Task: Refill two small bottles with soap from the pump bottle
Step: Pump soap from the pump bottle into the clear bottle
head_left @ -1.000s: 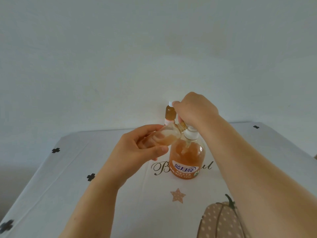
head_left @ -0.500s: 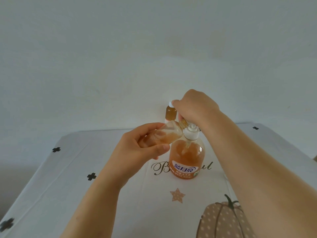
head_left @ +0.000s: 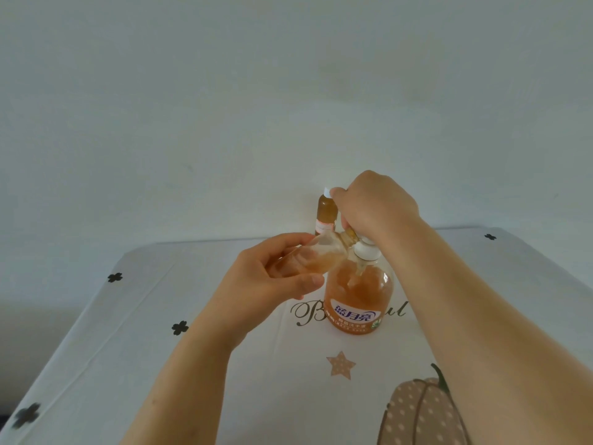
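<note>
Near table (head_left: 179,364) centre, grips tilted small bottle (head_left: 321,256) in left hand (head_left: 269,284), mouth against spout of pump bottle (head_left: 359,297); curls right hand (head_left: 375,207) over its pump head; shows second small bottle (head_left: 326,210) upright at eleven o'clock.

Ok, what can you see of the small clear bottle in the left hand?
The small clear bottle looks like transparent plastic, rounded, with some amber soap inside. It is tilted almost onto its side, its neck pointing right toward the pump head of the pump bottle, held off the table. The left hand grips it, thumb below, fingers above.
</note>
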Tool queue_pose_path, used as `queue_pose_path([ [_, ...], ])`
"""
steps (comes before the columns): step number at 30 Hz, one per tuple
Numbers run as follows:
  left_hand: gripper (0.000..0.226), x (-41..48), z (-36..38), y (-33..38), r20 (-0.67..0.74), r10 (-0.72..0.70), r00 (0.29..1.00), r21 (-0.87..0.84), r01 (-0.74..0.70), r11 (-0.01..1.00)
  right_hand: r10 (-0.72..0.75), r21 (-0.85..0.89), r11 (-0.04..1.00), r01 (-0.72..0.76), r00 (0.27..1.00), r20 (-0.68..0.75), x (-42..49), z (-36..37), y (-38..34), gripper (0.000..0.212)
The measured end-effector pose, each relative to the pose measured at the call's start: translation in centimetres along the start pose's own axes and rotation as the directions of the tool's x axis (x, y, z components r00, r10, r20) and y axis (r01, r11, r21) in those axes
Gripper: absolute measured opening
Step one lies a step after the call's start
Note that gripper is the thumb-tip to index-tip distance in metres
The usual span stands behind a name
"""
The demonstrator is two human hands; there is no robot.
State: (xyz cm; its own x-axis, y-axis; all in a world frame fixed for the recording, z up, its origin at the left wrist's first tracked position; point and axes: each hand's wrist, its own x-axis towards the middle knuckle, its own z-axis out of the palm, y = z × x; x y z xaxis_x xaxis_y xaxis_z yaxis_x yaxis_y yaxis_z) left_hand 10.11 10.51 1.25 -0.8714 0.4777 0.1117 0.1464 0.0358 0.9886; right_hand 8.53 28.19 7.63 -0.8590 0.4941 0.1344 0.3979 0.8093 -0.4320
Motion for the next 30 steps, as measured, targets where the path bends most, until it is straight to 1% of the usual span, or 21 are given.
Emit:
queue_pose_path([
  [4, 0.043, -0.1, 0.1, 0.2, 0.004, 0.011, 1.0, 0.015, -0.011, 1.0, 0.002, 0.015, 1.0, -0.002, 1.0, -0.002, 0.0, -0.1, 0.1, 0.046],
  [8, 0.043, -0.1, 0.2, 0.4, -0.012, 0.039, 0.999, -0.002, -0.039, 0.999, -0.013, 0.02, 1.0, 0.013, 1.0, -0.009, 0.0, -0.5, -0.1, 0.041],
  [13, 0.042, -0.2, 0.4, 0.4, -0.054, 0.082, 0.995, -0.031, -0.083, 0.996, -0.027, -0.023, 0.999, 0.027, 1.0, -0.009, 0.5, -1.2, -0.5, 0.037],
  [18, 0.043, -0.2, 0.4, 0.4, -0.041, 0.087, 0.995, -0.022, -0.088, 0.996, -0.015, -0.016, 1.0, 0.015, 0.999, 0.03, 0.7, -1.0, -0.3, 0.034],
  [25, 0.042, -0.1, 0.1, 0.2, -0.017, 0.06, 0.998, 0.014, -0.06, 0.998, -0.023, -0.004, 1.0, 0.024, 0.999, 0.035, 0.8, -0.2, 0.2, 0.041],
  [30, 0.043, 0.1, -0.1, 0.1, 0.008, 0.027, 1.0, 0.019, -0.027, 0.999, -0.04, 0.025, 0.999, 0.039, 0.999, 0.006, 1.1, 0.6, 0.6, 0.045],
])
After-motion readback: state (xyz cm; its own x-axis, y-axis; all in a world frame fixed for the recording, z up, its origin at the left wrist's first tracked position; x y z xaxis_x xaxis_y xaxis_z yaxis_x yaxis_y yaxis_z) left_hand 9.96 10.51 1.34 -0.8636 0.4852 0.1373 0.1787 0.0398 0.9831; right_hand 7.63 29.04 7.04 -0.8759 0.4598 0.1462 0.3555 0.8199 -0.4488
